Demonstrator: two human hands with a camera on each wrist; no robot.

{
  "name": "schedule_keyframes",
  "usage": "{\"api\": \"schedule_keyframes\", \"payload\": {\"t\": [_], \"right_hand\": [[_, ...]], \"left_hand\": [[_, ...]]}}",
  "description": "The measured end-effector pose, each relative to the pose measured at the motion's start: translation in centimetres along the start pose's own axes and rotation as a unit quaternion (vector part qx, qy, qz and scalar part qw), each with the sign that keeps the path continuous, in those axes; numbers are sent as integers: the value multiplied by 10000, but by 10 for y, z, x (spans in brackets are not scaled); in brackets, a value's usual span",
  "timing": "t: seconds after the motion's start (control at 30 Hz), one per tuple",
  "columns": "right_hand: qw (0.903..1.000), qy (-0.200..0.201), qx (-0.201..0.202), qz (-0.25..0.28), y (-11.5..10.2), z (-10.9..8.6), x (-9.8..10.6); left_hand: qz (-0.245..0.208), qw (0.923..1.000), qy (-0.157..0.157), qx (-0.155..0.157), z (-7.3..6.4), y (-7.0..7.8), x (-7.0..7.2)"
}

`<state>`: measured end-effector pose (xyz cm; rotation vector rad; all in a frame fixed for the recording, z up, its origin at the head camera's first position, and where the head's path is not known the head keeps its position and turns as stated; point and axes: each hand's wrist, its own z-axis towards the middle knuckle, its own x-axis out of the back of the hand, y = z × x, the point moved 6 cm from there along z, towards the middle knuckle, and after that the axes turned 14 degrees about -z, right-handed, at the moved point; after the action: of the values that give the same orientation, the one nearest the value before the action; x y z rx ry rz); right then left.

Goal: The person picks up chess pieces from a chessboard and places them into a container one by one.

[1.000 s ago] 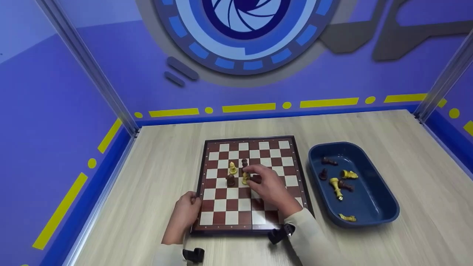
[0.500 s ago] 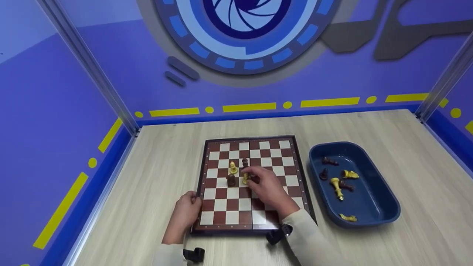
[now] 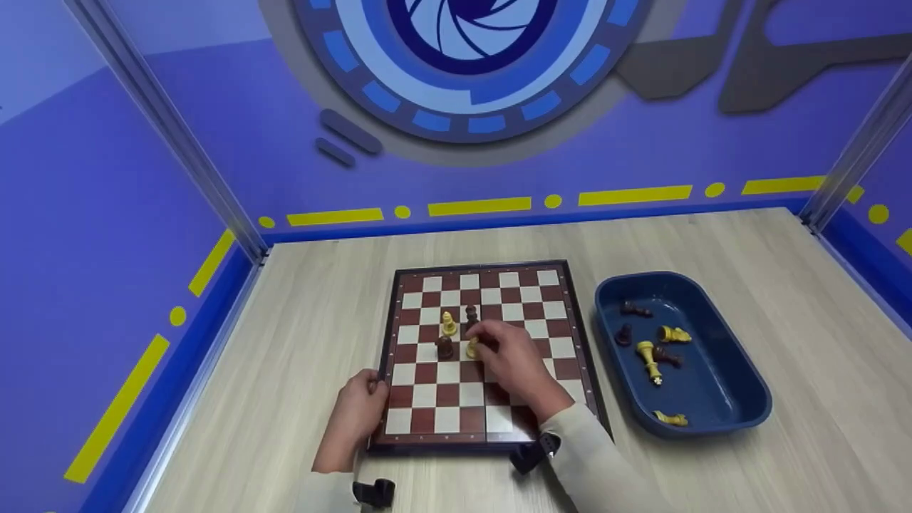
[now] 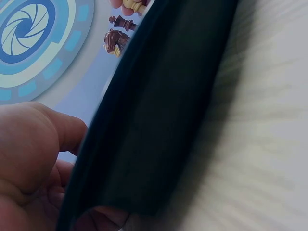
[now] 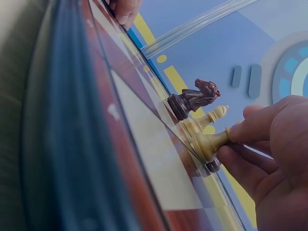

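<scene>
My right hand (image 3: 513,360) pinches a yellow chess piece (image 5: 208,144) by its upper part, between thumb and fingertips; the fingers hide its top. Its base is at the surface of the chessboard (image 3: 437,395). Just left of it stands a dark brown knight (image 5: 196,98). A yellow bishop (image 3: 447,325) is upright behind the knight. Behind the pinched piece, a dark king (image 3: 471,314) is partly covered by my right hand. At the board's left edge, my left hand (image 3: 360,406) grips the rim, and in the left wrist view its thumb and curled fingers meet the board's dark side (image 4: 159,110).
A dark blue tub (image 3: 744,399) sits right of the board. Several dark and yellow pieces lie in it, among them a yellow king (image 3: 648,361). The wooden table (image 3: 285,313) meets blue panels (image 3: 235,171) at the back and sides.
The fingers of my right hand cover slightly more of the yellow piece, and the right wrist has shifted a little left. My left hand stays at the board's edge.
</scene>
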<state>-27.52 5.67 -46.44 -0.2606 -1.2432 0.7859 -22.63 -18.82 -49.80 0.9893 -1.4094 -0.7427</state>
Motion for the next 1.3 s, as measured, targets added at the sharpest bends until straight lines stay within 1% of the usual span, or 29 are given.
{"api": "schedule_keyframes", "payload": {"t": [0.13, 0.37, 0.43, 0.6, 0.8, 1.03, 1.23, 1.3], "right_hand": [[10000, 41, 66, -9, -1, -1, 1], [9997, 114, 127, 166, -3, -1, 5], [9997, 129, 141, 147, -3, -1, 6], [9999, 72, 79, 70, -4, -2, 6], [9998, -2, 86, 191, -6, -3, 9], [9996, 6, 176, 213, -10, -3, 16], [9985, 68, 228, 487, -12, -3, 22], [9980, 41, 188, 610, -12, -3, 23]], "left_hand": [[-47, 10000, -31, 35, -1, 0, -1], [-60, 10000, -24, 40, 0, 0, -1], [-82, 9999, -17, 64, 0, 0, -1], [-37, 10000, 30, 49, 1, -1, 0], [45, 10000, 65, -3, 1, 0, 0], [-108, 9999, 1, 66, 0, -1, -1], [-121, 9999, 21, 105, 0, -1, 0], [-103, 9999, 29, 108, 0, -1, 0]]}}
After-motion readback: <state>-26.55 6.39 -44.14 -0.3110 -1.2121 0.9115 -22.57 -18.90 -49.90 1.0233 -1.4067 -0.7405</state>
